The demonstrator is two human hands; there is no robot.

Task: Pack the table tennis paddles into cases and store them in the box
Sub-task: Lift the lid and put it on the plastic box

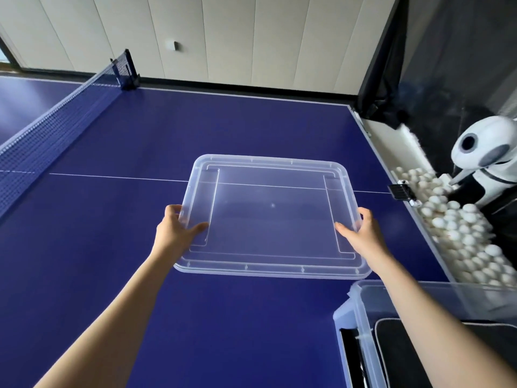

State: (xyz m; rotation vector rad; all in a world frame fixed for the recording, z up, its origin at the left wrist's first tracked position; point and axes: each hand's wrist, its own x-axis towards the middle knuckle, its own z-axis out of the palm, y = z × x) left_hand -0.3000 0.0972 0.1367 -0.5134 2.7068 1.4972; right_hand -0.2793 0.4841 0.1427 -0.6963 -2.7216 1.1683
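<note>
Clear plastic is what both hands are occupied with: the lid [268, 217] of the storage box is held out over the blue table [140, 152], flat side up and roughly level, its long axis running left to right across the view. It is gripped at its two short ends — the left hand [176, 231] with thumb laid on top and fingers curled round the rim, the right hand [361, 233] in the mirrored grip. The box [363, 312] stands open at the lower right, below and to the right of the lid and nearer the body, so it lies closer to the right arm, which crosses above it. Dark cases [397, 340] are seen inside it; the paddles themselves cannot be made out. Seating the lid would appear to call for a shift rightward and back — a judgement only. No brand, label or writing can be read anywhere.
</note>
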